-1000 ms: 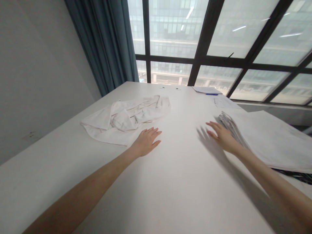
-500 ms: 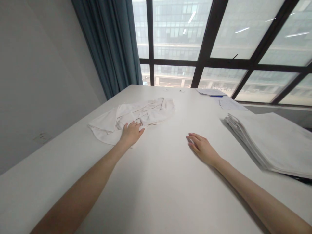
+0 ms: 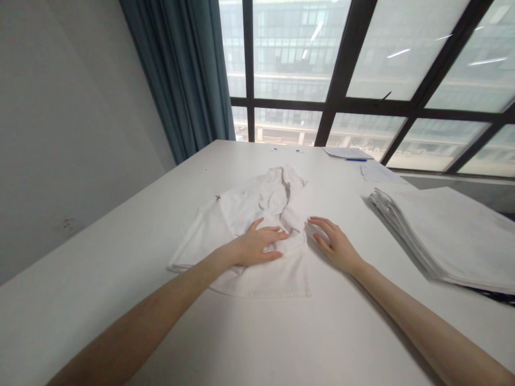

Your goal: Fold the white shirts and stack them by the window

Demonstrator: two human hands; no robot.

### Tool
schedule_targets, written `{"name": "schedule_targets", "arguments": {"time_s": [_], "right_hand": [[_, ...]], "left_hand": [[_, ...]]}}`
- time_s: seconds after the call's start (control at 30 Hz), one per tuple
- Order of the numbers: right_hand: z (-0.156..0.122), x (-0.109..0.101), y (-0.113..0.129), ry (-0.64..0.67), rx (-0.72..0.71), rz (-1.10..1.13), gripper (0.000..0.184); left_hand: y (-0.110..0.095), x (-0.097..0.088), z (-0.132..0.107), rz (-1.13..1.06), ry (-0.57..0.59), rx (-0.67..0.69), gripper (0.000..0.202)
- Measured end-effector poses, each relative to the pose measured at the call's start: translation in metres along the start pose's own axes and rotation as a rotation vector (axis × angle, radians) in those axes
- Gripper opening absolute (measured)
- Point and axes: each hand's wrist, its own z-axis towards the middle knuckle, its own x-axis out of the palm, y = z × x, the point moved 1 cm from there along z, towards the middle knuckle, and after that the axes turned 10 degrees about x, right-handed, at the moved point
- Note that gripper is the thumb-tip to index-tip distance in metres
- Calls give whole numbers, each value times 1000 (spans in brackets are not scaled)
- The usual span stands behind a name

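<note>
A crumpled white garment (image 3: 249, 220) lies on the white table (image 3: 120, 268) in front of me. My left hand (image 3: 257, 246) rests on its middle, fingers stretched out and slightly curled into the cloth. My right hand (image 3: 333, 244) lies flat on the table at the garment's right edge, fingertips touching the fabric, fingers apart.
A stack of folded white cloths (image 3: 446, 230) lies at the right of the table. Papers (image 3: 348, 153) and a blue pen (image 3: 356, 159) sit at the far edge by the window. A blue curtain (image 3: 181, 75) hangs at the back left.
My left hand has dragged the garment from the far left toward the table's middle. My right hand left the stack and now meets the garment's right edge.
</note>
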Motion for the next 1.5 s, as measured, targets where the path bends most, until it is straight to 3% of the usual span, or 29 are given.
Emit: {"name": "schedule_targets", "arguments": {"time_s": [0.13,0.2,0.3,0.43,0.7,0.9,1.1,1.23,1.4,1.5], "right_hand": [[0,-5,9,127,-139,-21,44],[0,-7,12,179,-194,-48,48],[-1,-11,15,242,-266,-66,46],[-3,-11,21,285,-319,-52,41],[-4,-7,33,193,-355,-46,20],[-4,-9,31,150,-228,44,23],[-5,-9,33,219,-271,47,22],[-2,-12,30,195,-204,121,27],[2,-24,14,10,33,289,32],[9,-34,-11,-165,226,415,34]], "left_hand": [[-4,1,4,41,-55,106,45],[9,-4,2,140,-133,29,41],[40,-12,-7,318,-239,-206,41],[76,-9,-23,453,-213,-453,47],[86,-2,-28,442,-216,-453,46],[91,-3,-29,422,-237,-444,46],[93,-3,-28,391,-266,-432,47],[93,-5,-28,357,-276,-452,47],[93,-7,-28,338,-294,-466,50],[93,-7,-28,335,-293,-461,52]]}}
